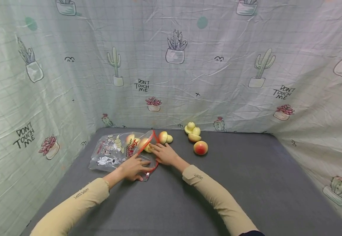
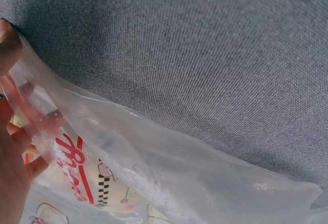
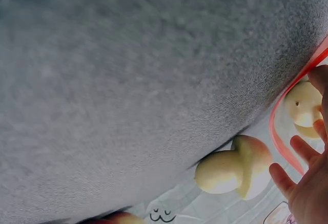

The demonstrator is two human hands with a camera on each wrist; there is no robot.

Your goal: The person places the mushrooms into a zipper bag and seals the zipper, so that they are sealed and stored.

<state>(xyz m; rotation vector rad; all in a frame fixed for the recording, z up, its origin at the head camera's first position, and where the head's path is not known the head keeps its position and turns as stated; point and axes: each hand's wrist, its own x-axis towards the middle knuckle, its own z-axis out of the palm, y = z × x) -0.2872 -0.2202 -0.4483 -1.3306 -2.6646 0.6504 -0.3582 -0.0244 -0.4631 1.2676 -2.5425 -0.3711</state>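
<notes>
A clear plastic zip bag (image 1: 109, 157) with a red-edged mouth and printed cartoons lies at the left of the dark tabletop. My left hand (image 1: 134, 167) holds the near side of its mouth, thumb and fingers spread about the edge. My right hand (image 1: 166, 154) reaches to the far side of the mouth, its fingers extended, touching a pale yellow peach-like piece (image 3: 303, 103) at the opening. Another peach-like piece (image 1: 130, 139) shows through the plastic. Just outside the mouth sits a peach-like half with a pale, rounded lump (image 1: 163, 137), beyond my right fingers.
Right of the hands, several pale yellow peach-like pieces (image 1: 194, 133) sit in a cluster. A red-and-yellow piece (image 1: 200, 148) lies in front of them. The grey tabletop (image 1: 247, 183) meets a hanging cactus-print cloth (image 1: 206, 82) at the back and sides.
</notes>
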